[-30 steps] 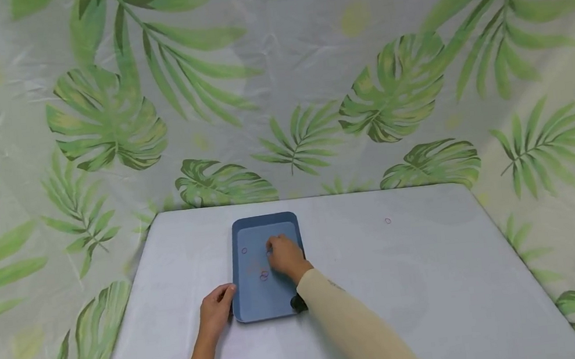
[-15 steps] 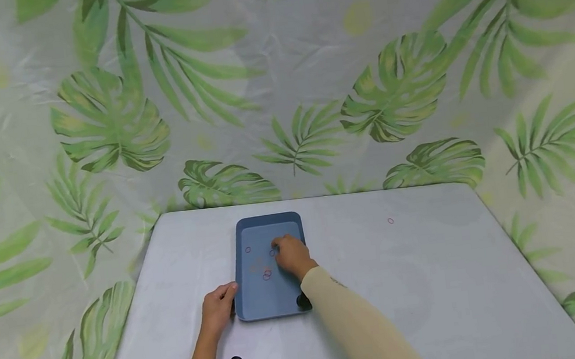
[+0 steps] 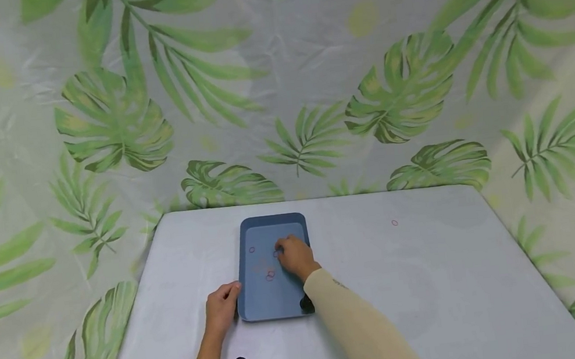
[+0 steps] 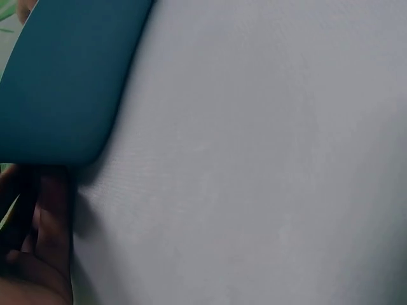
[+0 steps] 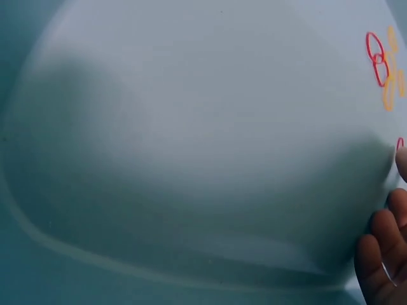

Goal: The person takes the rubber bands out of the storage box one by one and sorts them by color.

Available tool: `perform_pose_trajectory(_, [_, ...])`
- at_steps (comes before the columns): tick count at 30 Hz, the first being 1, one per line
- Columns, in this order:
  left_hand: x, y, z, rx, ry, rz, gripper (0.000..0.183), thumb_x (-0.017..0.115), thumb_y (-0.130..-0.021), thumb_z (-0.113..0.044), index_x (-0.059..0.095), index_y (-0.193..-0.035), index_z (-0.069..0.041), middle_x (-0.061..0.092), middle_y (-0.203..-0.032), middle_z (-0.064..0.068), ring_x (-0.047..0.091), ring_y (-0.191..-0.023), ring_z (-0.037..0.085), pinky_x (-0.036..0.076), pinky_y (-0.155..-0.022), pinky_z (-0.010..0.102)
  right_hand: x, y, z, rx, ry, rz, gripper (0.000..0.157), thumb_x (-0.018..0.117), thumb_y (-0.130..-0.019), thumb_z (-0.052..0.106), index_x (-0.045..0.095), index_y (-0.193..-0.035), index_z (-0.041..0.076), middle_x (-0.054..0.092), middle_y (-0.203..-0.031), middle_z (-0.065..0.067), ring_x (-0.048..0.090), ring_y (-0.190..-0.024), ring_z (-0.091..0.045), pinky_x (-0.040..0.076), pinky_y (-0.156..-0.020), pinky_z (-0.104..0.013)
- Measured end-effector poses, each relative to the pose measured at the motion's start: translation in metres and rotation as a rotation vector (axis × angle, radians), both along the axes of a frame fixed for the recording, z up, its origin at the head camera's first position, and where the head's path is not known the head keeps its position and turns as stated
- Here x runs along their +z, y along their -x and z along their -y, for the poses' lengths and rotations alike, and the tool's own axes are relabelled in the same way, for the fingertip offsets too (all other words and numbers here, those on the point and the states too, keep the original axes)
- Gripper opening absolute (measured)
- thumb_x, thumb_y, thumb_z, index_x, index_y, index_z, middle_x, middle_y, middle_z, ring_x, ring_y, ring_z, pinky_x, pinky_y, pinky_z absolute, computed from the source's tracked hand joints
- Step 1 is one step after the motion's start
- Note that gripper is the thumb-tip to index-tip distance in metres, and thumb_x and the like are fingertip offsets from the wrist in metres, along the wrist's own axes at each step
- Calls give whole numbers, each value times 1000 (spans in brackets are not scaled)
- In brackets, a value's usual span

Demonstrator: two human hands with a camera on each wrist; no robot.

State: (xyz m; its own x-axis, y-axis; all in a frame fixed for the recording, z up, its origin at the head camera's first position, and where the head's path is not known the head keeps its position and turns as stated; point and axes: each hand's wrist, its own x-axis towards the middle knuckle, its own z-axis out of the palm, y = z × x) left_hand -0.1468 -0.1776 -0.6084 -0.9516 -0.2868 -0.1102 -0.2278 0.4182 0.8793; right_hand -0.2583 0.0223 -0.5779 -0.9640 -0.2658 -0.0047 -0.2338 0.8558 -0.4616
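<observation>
A blue tray [image 3: 259, 311] lies on the table, with red and orange rubber bands in it. At its left rim, my left hand [image 3: 220, 308] grips the edge; the left wrist view has the fingers [image 4: 54, 216] against the tray wall [image 4: 70, 82]. Inside the tray, my right hand [image 3: 297, 258] reaches down with curled fingers. Its fingertips are right at a red rubber band [image 3: 276, 254], partly covered by the thumb [image 5: 403, 164] in the right wrist view; I cannot tell whether they pinch it. Linked red bands [image 3: 270, 276] and another single band [image 3: 252, 249] lie to the left.
Faint orange bands [image 5: 388, 89] lie near the linked red ones. One red band [image 3: 394, 223] sits on the white table [image 3: 409, 283], right of the tray. A leaf-patterned curtain [image 3: 308, 72] hangs behind the table.
The head view has shifted slightly, so everything sits a little further right. The right fingers moved slightly at the red band, which shows more than a second ago. The left hand stays on the tray rim.
</observation>
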Motion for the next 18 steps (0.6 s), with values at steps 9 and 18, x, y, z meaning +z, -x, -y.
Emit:
perform_pose_trajectory(9, [-4,2,-3,0,-42,17,33,62,-99,-27,71,-119,-3,71,-120,17,65,-109,28,52,-88,35,-8,-1,0,-29,-21,-46,13,71,-91,18,77,-102,17,66,-97,-7,65,-89,-24,56,-78,-41])
perform_pose_trajectory(18, [-3,1,-2,4,-65,48,36,62,-99,-30,70,-121,-3,70,-123,17,64,-115,30,52,-95,41,-11,-1,5,-41,-42,-16,11,66,-95,17,76,-91,14,62,-90,-4,57,-79,-17,53,-72,-36])
